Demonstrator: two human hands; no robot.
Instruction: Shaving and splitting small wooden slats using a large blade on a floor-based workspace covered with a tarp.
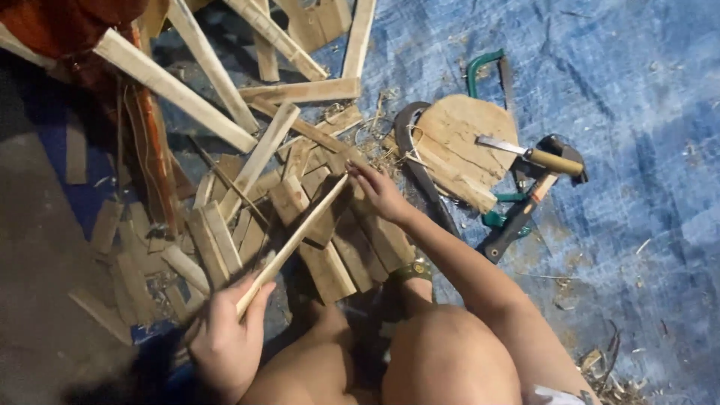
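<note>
My left hand (229, 337) grips the near end of a long thin wooden stick (296, 236) that slants up to the right over a heap of short wood pieces (330, 247). My right hand (379, 191) reaches forward, fingers spread, and its fingertips touch the wood pieces at the top of the heap, close to the far tip of the stick. My bare knees fill the bottom of the view.
Long wooden slats (176, 90) lie criss-crossed at the upper left. A round wooden block (461, 142) sits on the blue tarp (637, 112), with a curved blade (409, 150), a wood-handled chisel (536, 155), a hammer (525, 210) and a green-framed saw (484, 67) around it.
</note>
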